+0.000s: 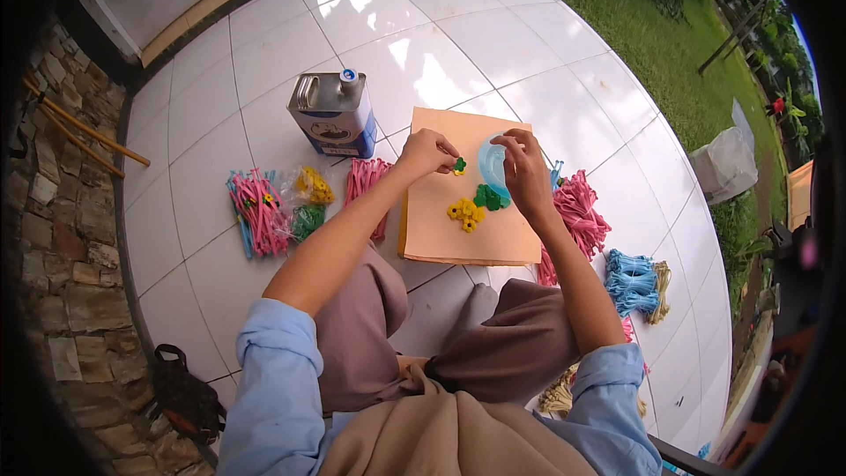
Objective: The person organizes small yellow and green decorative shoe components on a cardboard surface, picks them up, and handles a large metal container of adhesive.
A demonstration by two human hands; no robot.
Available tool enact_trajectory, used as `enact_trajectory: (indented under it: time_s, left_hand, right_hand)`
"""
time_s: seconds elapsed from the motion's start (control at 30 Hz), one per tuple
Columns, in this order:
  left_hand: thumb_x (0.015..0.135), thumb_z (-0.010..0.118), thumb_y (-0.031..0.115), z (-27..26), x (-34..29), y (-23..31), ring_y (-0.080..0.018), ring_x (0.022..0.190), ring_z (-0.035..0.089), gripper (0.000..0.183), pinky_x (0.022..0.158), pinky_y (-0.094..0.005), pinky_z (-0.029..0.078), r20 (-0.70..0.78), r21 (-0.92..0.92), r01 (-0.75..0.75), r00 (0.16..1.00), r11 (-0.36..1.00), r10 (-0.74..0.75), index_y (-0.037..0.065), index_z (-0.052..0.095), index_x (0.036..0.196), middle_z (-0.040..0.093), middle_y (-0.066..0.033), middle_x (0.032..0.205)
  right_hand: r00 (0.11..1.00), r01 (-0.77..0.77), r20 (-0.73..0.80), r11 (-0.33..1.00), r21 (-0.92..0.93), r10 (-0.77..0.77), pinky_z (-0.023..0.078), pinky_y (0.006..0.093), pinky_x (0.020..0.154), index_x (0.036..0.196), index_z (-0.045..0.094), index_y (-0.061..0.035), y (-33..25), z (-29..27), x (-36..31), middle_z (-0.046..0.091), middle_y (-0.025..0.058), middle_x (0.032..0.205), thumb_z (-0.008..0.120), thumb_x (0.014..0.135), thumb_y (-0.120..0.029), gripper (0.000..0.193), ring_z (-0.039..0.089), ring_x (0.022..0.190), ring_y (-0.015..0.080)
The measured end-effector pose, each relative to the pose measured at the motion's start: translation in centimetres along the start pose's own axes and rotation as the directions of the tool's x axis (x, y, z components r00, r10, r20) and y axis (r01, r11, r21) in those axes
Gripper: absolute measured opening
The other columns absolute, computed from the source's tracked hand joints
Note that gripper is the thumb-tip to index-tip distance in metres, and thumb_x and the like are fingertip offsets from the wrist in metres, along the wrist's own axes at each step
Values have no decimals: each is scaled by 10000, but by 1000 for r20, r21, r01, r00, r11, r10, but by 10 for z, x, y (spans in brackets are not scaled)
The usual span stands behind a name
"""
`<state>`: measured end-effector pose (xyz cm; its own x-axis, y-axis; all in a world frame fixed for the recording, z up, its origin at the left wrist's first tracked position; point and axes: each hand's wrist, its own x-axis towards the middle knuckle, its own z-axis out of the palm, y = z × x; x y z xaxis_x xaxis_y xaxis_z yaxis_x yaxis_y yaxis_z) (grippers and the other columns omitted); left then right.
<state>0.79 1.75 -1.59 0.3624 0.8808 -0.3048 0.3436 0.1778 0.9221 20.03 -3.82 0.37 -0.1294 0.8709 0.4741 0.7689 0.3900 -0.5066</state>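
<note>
My left hand [426, 155] is closed in a pinch on a small green felt-like piece with yellow on it [459, 166], over a peach-coloured board [432, 211]. My right hand [527, 169] hovers at a light blue translucent round dish [490, 178], fingers bent and apart, with nothing visible between them. Close below the dish lies a small pile of green pieces [492, 197]. Beside it, toward the near left, sit several yellow flower shapes with dark centres [465, 213].
A metal can [331, 115] with a blue cap stands beyond my left forearm. Pink bundles [256, 203] and plastic bags of yellow [314, 185] and green pieces [307, 221] lie at left. More pink [582, 211] and blue bundles [629, 280] lie at right on the white tiles.
</note>
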Motion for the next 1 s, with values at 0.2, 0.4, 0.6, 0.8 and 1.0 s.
enact_trajectory:
  time_s: [0.2,0.4,0.6,0.8,1.0]
  left_hand:
    - [655,696,44,-5,-8,-18,-213,688,645,134,649,-299,524,-54,544,-106,986,833,161,7,673,781,651,-105,730]
    - [656,711,127,26,-13,-5,-236,723,612,168,685,-344,487,130,620,-448,869,644,478,42,631,777,611,-91,755]
    - [611,752,142,40,-10,-15,-198,689,628,249,627,-305,494,390,597,-453,885,662,255,45,614,794,631,-77,713]
    - [618,744,120,36,-8,-14,-159,653,641,230,629,-272,505,373,507,-446,885,738,278,48,611,792,643,-65,693]
    - [650,726,86,23,-5,-11,-127,675,647,179,602,-240,519,339,352,-259,931,899,135,17,636,788,659,-78,724]
  right_hand:
    - [977,-99,179,990,-99,115,451,379,794,981,592,-110,41,6,-17,527,109,987,527,784,-30,222,505,956,283]
    - [950,-155,268,986,-53,164,461,388,789,1031,572,-95,54,9,-19,513,134,991,522,802,-52,238,526,947,301]
    - [936,-140,313,986,-88,161,472,393,778,1060,579,-92,50,12,-21,500,148,1015,523,789,-38,282,543,938,311]
    - [950,-63,291,984,-168,111,476,379,773,1057,616,-122,49,15,-23,494,133,1022,531,767,-18,319,534,953,304]
    - [956,-19,284,986,-166,66,471,369,775,966,671,-130,51,17,-23,494,127,1015,508,754,6,299,545,924,300]
